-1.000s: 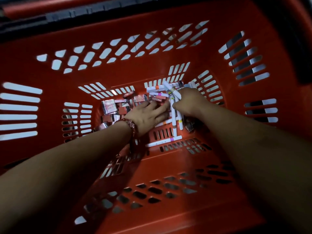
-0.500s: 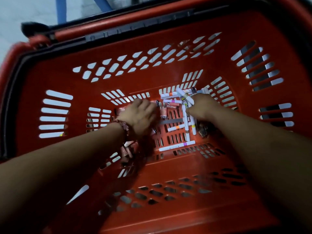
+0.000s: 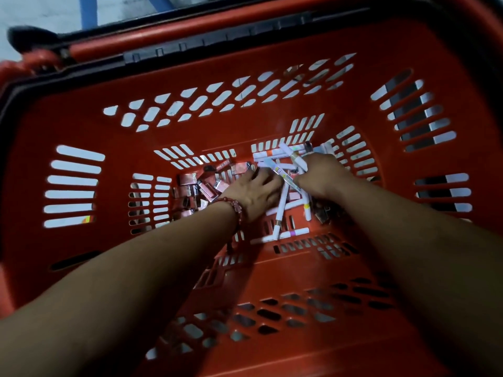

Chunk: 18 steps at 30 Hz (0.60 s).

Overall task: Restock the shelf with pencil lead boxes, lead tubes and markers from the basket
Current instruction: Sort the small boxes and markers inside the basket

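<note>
Both my hands reach down to the floor of a red slotted basket (image 3: 245, 77). My right hand (image 3: 321, 176) grips a bundle of white markers (image 3: 284, 175) with coloured bands, which stick out up and left of the fist. My left hand (image 3: 255, 193), with a bead bracelet on the wrist, lies flat with fingers spread beside that bundle, touching the markers. Several small pink lead boxes (image 3: 201, 186) lie in a heap to its left. More loose markers (image 3: 283, 235) lie on the basket floor below the hands.
The basket's tall walls surround both arms on all sides. Its black and red handle (image 3: 190, 42) runs along the far rim. A strip of pale floor (image 3: 49, 12) shows at the top left beyond the basket.
My left hand slid left over the lead boxes half a second ago and is now back to the right against the markers. My right hand kept its grip on the bundle.
</note>
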Tool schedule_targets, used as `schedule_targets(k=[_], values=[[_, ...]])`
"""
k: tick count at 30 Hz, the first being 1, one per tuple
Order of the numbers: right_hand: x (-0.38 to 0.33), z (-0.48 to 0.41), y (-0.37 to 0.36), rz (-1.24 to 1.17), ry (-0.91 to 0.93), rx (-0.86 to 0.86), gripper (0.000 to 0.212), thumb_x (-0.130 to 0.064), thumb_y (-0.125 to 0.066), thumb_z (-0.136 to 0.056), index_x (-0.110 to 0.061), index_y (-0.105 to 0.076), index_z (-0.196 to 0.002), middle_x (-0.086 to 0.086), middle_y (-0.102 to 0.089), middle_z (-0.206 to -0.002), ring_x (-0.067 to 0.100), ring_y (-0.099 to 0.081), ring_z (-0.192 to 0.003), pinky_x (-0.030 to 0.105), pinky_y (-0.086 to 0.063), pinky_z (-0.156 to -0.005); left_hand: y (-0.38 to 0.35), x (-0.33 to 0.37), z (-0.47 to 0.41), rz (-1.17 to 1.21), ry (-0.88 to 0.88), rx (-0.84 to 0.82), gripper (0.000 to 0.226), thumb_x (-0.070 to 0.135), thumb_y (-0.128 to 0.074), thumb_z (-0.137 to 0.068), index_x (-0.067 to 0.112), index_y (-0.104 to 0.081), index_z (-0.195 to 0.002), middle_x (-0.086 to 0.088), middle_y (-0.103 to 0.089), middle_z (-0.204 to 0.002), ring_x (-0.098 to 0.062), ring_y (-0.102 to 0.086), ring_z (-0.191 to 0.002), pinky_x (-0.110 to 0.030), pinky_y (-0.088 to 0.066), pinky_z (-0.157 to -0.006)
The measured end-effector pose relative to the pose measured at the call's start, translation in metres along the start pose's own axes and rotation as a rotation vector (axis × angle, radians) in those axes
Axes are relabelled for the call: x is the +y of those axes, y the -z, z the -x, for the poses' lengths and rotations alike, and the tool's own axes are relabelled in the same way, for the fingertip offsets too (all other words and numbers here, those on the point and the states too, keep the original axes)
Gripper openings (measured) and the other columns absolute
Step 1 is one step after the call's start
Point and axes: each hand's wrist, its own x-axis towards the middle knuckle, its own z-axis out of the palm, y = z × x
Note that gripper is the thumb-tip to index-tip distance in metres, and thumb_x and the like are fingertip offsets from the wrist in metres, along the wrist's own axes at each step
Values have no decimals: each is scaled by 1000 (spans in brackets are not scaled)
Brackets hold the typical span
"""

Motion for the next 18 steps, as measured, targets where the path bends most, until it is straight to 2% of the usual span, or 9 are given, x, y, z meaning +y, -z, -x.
schedule_targets(k=[2, 4, 7, 10, 13, 16, 18], values=[[1, -1, -1, -6, 1, 1, 19, -29, -60, -92, -15, -58, -104, 8, -61, -98, 24, -59, -85, 29, -42, -68, -3, 0, 2, -16, 31, -46, 54, 27, -37, -105, 20, -20, -155, -9, -12, -162, -43, -20, -143, -55, -28, -112], [3, -1, -2, -23, 5, 18, 19, -26, -60, -92, -14, -60, -105, 8, -62, -97, 24, -60, -83, 30, -45, -67, -2, -6, 4, -12, 56, -93, 59, 28, -44, -102, 25, -16, -154, -8, -12, -160, -41, -23, -141, -55, -28, -112], [6, -1, -5, -47, 2, 30, 23, -26, -61, -91, -14, -62, -110, 7, -63, -94, 22, -63, -79, 32, -53, -67, -2, -27, 15, -4, 93, -128, 56, 34, -56, -97, 28, -28, -145, -6, -21, -157, -36, -31, -137, -51, -32, -107], [5, 0, -5, -51, 12, 29, 22, -27, -60, -91, -14, -63, -109, 6, -64, -91, 21, -63, -76, 30, -51, -63, -8, -47, 39, -41, 113, -158, 45, 41, -53, -99, 26, -39, -139, -6, -28, -154, -37, -30, -139, -52, -36, -103], [4, 0, -2, -48, 19, 5, 21, -29, -62, -91, -14, -64, -105, 8, -66, -95, 23, -63, -80, 30, -47, -64, -3, -52, 52, -48, 132, -250, 44, 43, -48, -101, 25, -39, -141, -5, -33, -151, -35, -26, -140, -51, -37, -101], [3, 4, -2, -29, 42, -15, 17, -31, -62, -92, -16, -62, -100, 7, -63, -92, 23, -62, -83, 29, -41, -66, 9, -46, 53, -88, 175, -278, 41, 39, -41, -103, 21, -42, -141, -8, -44, -144, -33, -35, -133, -47, -38, -98], [3, 6, -2, -2, 72, -15, 18, -33, -62, -93, -17, -59, -98, 5, -60, -90, 24, -60, -86, 28, -38, -70, 6, -45, 60, -114, 198, -354, 48, 42, -44, -102, 22, -41, -145, -6, -47, -143, -32, -40, -132, -45, -40, -100]])
